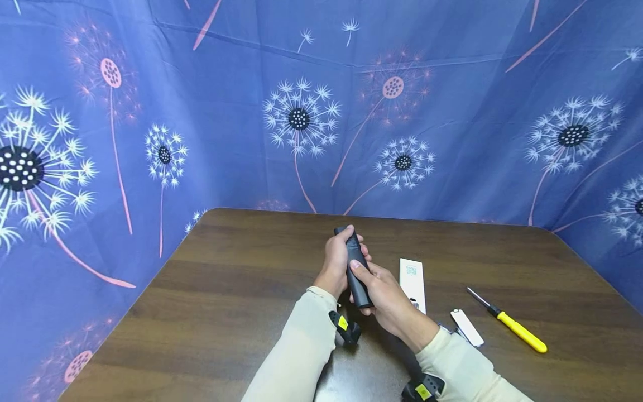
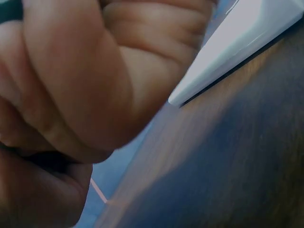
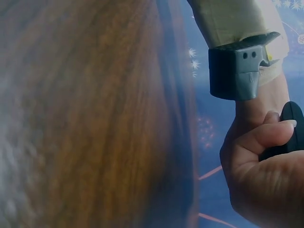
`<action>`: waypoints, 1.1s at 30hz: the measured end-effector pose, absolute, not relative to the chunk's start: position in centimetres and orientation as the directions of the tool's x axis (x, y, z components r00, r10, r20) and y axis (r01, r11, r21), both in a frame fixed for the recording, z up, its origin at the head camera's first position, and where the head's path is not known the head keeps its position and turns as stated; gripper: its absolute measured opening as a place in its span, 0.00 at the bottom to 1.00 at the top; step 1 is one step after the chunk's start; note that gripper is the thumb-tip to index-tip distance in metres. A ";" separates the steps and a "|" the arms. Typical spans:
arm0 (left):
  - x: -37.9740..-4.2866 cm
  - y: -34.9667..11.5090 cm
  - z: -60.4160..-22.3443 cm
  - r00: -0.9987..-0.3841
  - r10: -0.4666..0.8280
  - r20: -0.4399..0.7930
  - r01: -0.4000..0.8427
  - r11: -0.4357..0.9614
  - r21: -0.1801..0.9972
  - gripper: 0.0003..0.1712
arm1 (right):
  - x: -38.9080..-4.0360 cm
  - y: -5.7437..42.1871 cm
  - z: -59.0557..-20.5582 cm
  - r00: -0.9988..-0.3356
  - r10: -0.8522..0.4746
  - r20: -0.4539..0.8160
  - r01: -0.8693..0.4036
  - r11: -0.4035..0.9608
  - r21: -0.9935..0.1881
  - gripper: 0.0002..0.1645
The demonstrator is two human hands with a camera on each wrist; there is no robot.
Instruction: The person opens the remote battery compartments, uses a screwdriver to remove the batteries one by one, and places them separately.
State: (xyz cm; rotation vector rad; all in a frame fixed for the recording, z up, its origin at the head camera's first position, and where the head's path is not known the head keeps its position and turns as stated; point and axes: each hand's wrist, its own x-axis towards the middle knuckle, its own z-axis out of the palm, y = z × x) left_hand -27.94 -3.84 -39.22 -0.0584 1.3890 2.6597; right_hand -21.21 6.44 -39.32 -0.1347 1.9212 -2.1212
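A black remote control point(image 1: 359, 293) is held above the table, tilted, with small faint print near its far end. My left hand point(image 1: 334, 265) grips its far part from the left, thumb lying along the upper face. Lower down, my right hand point(image 1: 387, 296) holds it from the right with the thumb pressed on top. Fingers of both hands wrap underneath and are partly hidden. In the right wrist view, the remote's dark end point(image 3: 297, 114) shows at the right edge beside a thumb. The left wrist view is mostly filled by a hand point(image 2: 80, 80), close and blurred.
On the brown wooden table point(image 1: 226, 290), a white box point(image 1: 412, 276) with a printed code lies right of the hands. A small white object point(image 1: 467, 328) is beside the right forearm. Farther right lies a yellow-handled screwdriver point(image 1: 522, 332). Patterned blue cloth point(image 1: 226, 111) hangs behind.
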 end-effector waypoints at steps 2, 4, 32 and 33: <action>-28.0 -3.9 -39.2 -0.988 0.107 -0.111 -0.152 -0.561 0.814 0.18 | -21.2 6.4 -39.3 -0.959 -0.257 -0.116 0.144 -0.093 -0.985 0.22; -27.9 -3.8 -39.1 -0.986 0.113 -0.126 -0.167 -0.556 0.814 0.18 | -21.1 6.4 -39.4 -0.961 -0.249 -0.122 0.152 -0.103 -0.983 0.21; -28.3 -3.7 -39.3 -0.974 0.155 -0.164 -0.224 -0.570 0.791 0.18 | -20.7 6.9 -39.2 -0.942 -0.298 -0.153 0.198 -0.126 -0.972 0.24; -28.3 -3.6 -39.3 -0.975 0.154 -0.162 -0.221 -0.566 0.794 0.18 | -20.7 7.0 -39.2 -0.941 -0.299 -0.157 0.202 -0.125 -0.971 0.23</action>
